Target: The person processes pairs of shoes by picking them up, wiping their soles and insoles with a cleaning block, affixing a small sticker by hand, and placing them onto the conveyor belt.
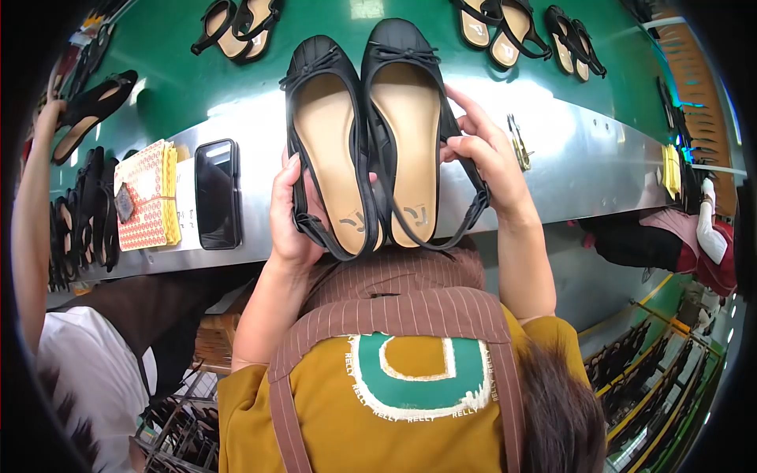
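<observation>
Two black slingback flats with bows and beige insoles are held side by side over the metal table edge, toes pointing away from me. My left hand [296, 213] grips the left shoe [327, 142] near its heel, thumb on the outer side and fingers partly hidden beneath. On the right shoe [406, 134], my right hand [485, 158] has its fingers around the outer side, at the strap. Silvery logos show on both heel insoles.
A phone [218, 193] and stickered sheets [148, 197] lie to the left. Shoe pairs [236, 27] [505, 31] rest on the green surface [315, 16]. Small metal snips [519, 142] lie right. A co-worker's arm [35, 221] holds a shoe [93, 110] at far left. Racks [654, 378] stand lower right.
</observation>
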A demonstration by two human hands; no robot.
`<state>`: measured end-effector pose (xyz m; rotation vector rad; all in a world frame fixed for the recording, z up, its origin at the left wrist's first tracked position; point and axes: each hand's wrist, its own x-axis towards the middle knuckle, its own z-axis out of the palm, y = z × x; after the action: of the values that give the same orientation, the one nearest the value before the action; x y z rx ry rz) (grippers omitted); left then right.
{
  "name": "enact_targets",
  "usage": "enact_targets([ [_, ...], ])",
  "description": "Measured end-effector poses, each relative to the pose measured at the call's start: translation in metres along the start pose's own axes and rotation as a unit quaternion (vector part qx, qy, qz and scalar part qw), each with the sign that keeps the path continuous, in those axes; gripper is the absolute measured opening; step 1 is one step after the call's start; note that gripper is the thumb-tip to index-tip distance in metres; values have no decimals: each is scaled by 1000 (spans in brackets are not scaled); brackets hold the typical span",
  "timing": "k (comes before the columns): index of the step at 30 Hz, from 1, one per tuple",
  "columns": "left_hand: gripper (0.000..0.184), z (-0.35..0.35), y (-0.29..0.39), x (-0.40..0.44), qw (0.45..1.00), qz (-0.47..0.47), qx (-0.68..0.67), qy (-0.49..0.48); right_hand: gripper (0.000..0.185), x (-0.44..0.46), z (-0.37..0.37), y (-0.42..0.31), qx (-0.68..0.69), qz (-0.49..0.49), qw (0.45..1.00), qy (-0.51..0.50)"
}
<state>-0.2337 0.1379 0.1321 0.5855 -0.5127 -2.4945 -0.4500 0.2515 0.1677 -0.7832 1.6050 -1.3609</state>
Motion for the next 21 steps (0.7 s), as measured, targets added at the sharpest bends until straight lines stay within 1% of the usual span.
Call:
enact_targets([
  [2, 50, 11, 3, -3, 1000, -11, -2, -9, 68, 5, -6, 11, 83, 8, 996, -14],
  [3, 50, 13, 4, -4, 1000, -26, -2, -15, 68, 5, -6, 12, 78, 3, 997, -15],
  [5, 51, 10, 3, -2, 999, -23, -3, -23, 74, 5, -7, 13, 90, 8, 996, -26],
  [7, 51, 3, 4, -2, 995, -44, 11, -94, 75, 5, -7, 13, 99, 11, 995, -32],
  [8, 51, 3, 3, -3, 995, -44, 10, -94, 76, 6, -7, 13, 110, 11, 993, -37],
  [10, 53, 11, 2, -5, 999, -22, -9, -37, 77, 6, -4, 12, 121, 10, 992, -42],
  [11, 53, 10, -1, -4, 999, -22, -9, -35, 78, 4, -1, 9, 144, 30, 989, -33],
  [13, 58, 18, -1, 1, 996, 68, 59, 24, 80, 4, 4, 9, 167, 52, 984, -28],
  [14, 63, 27, 0, -2, 989, 96, 111, 19, 81, 5, 5, 11, 166, 42, 985, -34],
  [15, 63, 22, 1, 0, 989, 99, 111, 21, 83, 7, 6, 13, 166, 31, 985, -40],
  [17, 64, 10, 0, 3, 980, 77, 183, 21, 85, 9, 2, 15, 140, 50, 988, -51],
  [18, 64, 23, -1, 1, 986, 87, 142, 27, 83, 10, 1, 17, 138, 41, 988, -46],
  [21, 64, 36, -4, 0, 983, 106, 141, 45, 79, 10, -3, 21, 143, 37, 988, -32],
])
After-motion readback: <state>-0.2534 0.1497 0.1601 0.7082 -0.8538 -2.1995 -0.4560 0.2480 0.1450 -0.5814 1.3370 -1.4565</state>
